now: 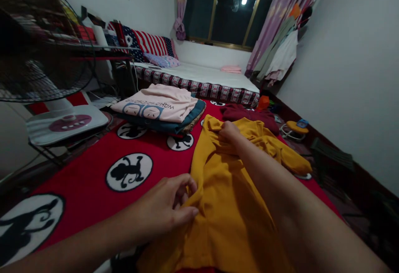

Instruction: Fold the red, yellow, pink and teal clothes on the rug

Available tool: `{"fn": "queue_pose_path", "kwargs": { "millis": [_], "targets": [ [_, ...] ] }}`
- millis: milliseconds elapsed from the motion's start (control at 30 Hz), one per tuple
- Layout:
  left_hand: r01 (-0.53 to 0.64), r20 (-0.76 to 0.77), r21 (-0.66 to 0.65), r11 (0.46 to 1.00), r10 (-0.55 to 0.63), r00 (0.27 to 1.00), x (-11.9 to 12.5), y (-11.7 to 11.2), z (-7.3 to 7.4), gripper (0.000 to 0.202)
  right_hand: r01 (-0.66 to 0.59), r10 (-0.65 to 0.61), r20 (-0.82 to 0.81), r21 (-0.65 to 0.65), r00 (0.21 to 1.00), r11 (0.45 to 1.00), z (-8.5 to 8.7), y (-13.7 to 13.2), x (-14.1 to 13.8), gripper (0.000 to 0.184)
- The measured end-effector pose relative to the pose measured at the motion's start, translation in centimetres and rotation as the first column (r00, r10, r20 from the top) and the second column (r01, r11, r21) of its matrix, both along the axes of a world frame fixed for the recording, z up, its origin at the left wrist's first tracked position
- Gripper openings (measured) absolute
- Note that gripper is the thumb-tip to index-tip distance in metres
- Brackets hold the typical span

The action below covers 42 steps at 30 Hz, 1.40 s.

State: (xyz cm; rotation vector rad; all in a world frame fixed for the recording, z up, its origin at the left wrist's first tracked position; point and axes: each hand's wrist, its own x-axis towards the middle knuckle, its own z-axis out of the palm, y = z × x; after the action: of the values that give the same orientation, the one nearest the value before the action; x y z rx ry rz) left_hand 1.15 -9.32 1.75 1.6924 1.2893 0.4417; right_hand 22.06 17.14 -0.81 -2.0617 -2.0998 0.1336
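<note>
A mustard-yellow garment (230,206) lies spread over the red blanket (90,169) with black-and-white round prints. My left hand (170,206) pinches the garment's near left edge between thumb and fingers. My right hand (229,131) is stretched forward, its fingers closed on a fold of the yellow cloth at the far end. A sleeve of the garment (289,161) trails off to the right.
A stack of folded clothes (162,109), pink on top of teal, sits further back on the blanket. A dark red garment (252,115) lies beyond the yellow one. A standing fan (43,57) is at the left, a mattress (199,77) under the window, clothes hanging at the right.
</note>
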Motion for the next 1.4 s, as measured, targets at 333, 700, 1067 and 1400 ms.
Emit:
{"fn": "queue_pose_path", "kwargs": {
  "millis": [333,700,1067,1400],
  "targets": [
    [0.195,0.111,0.124,0.973,-0.209,0.972,5.9,0.5,-0.9,0.042,0.173,-0.155,-0.084,0.279,0.984,0.945,2.4,5.2,1.9,0.036],
    [0.699,-0.311,0.160,0.697,-0.637,0.705,9.0,0.7,-3.2,0.038,0.033,-0.017,-0.084,0.197,0.996,0.980,0.2,0.0,5.6,0.048],
    [0.333,-0.338,0.416,0.846,-0.196,0.921,3.6,-0.4,-2.4,0.022,-0.382,0.292,0.390,0.176,0.873,0.907,-0.9,-11.3,10.5,0.025],
    [0.401,-0.310,0.365,0.841,-0.296,0.903,3.0,-0.7,-3.3,0.018,-0.236,0.139,0.265,0.380,0.954,0.894,0.5,-12.7,12.4,0.031]
  ]
}}
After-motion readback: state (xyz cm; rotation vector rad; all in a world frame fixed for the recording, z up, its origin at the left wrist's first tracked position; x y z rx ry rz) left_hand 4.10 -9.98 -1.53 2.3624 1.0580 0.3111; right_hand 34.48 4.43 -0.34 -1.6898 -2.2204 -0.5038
